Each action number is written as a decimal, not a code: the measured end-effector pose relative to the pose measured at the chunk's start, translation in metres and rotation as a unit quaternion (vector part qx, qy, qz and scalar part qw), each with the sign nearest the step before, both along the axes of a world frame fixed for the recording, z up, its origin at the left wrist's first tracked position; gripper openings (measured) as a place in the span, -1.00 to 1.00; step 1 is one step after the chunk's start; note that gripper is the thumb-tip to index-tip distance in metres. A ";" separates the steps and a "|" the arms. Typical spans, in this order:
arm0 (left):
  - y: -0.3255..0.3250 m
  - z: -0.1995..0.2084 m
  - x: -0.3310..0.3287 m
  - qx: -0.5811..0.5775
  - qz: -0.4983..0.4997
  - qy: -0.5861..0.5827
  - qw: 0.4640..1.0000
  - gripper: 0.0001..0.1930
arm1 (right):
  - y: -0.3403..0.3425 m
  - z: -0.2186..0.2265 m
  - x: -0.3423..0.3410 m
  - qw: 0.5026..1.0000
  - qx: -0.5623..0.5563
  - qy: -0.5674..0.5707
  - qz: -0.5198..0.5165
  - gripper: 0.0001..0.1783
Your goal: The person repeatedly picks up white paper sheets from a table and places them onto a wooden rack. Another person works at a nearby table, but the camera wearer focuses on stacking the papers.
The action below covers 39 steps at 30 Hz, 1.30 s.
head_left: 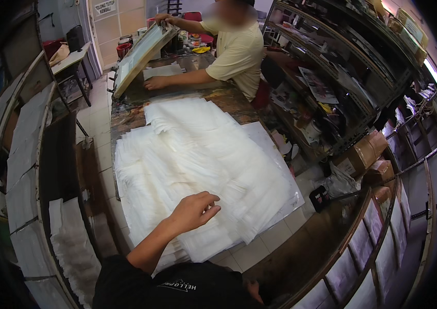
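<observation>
A wide spread of overlapping white translucent plastic sheets (203, 159) covers most of a long worktable (228, 100). My left hand (195, 210) reaches in from the lower left and rests palm down on the near part of the spread, with the fingers loosely curled and apart and nothing gripped. Only a sliver of my right hand (253, 291) shows beside my black shirt at the lower edge, and its fingers are hidden.
At the table's far end a person in a yellow shirt (236, 54) tilts up a framed printing screen (138, 56), one hand flat on a sheet below it. Racks holding white sheets (28, 154) line the left. Cluttered metal shelves (326, 87) and cardboard boxes (365, 154) stand on the right.
</observation>
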<state>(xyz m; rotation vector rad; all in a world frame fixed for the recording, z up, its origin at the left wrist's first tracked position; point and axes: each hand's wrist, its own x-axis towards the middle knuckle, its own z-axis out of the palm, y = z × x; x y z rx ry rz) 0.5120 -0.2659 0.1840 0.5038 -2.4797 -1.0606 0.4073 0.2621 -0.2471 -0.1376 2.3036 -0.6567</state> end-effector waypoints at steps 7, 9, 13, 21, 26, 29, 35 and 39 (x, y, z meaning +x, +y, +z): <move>-0.018 0.005 0.005 -0.014 0.026 0.022 0.999 -0.73 | -0.126 0.092 -0.033 0.987 -0.118 -0.042 -0.103 -0.58; -0.021 0.011 0.004 -0.008 0.031 0.018 0.999 -0.73 | -0.137 0.099 -0.039 0.984 -0.136 -0.034 -0.111 -0.61; -0.018 0.015 0.003 0.017 0.028 -0.002 0.999 -0.74 | -0.136 0.094 -0.037 0.984 -0.122 -0.054 -0.122 -0.61; -0.030 0.018 -0.016 -0.010 -0.004 0.010 1.000 -0.77 | -0.078 0.056 0.002 0.992 -0.072 -0.048 -0.093 -0.67; -0.069 0.023 -0.052 -0.129 0.006 0.032 0.991 -0.80 | -0.071 0.068 0.024 0.996 -0.037 0.014 -0.079 -0.64; -0.088 0.016 -0.085 -0.173 0.025 0.035 0.984 -0.82 | -0.072 0.076 0.034 0.991 -0.078 0.012 -0.110 -0.64; -0.112 -0.009 -0.136 -0.301 0.016 -0.114 0.947 -0.76 | -0.079 0.073 0.043 0.978 -0.074 -0.026 -0.194 -0.63; -0.146 -0.048 -0.138 -0.322 -0.006 -0.293 0.900 -0.76 | -0.085 0.095 0.058 0.976 -0.057 -0.014 -0.212 -0.63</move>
